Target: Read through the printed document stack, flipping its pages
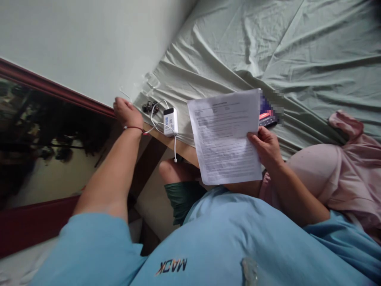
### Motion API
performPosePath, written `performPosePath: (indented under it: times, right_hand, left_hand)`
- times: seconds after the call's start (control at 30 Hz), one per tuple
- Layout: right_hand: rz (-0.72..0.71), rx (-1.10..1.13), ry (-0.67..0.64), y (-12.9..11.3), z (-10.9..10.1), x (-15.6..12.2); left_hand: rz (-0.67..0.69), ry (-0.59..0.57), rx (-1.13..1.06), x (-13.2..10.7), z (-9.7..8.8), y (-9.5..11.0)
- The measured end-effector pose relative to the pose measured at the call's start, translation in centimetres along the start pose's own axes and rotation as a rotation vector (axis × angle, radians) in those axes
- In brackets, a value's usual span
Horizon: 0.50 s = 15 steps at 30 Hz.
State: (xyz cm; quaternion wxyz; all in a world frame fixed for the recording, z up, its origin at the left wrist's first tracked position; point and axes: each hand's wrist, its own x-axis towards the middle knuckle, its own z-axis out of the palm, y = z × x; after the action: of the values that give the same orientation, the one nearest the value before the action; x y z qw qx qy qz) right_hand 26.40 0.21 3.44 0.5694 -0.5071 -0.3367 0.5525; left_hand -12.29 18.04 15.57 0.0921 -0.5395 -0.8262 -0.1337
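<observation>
With our right hand (269,145) we pinch the right edge of a printed sheet (226,139), thumb on top and fingers behind, holding it above the near edge of the pale green bed cover (208,51). Our left hand (127,113) is curled near the wall (98,47), and we cannot tell whether it grips anything; between our hands a white power bank (170,121) lies with a white cable (175,149) beside it.

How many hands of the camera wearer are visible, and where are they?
2: the left hand, left of the white power bank; the right hand, holding the printed sheet's right edge. Neither is hidden.
</observation>
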Motion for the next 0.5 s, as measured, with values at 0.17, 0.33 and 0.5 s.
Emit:
performPosePath:
  times: [0.17, 0.33, 0.5]
  right_hand:
    - [-0.002, 0.009, -0.001, 0.0, -0.1, 0.0]
    - [-0.026, -0.019, -0.023, -0.1, -0.1, 0.0]
    - [-0.023, -0.025, -0.064, 0.2, -0.2, 0.0]
  left_hand:
    - [0.285, -0.375, 0.227, -0.5, 3.9, 1.3]
    - [0.395, -0.402, 0.369, -3.1, 6.0, 1.9]
    - [0.424, -0.460, 0.369, -5.5, 6.0, 1.7]
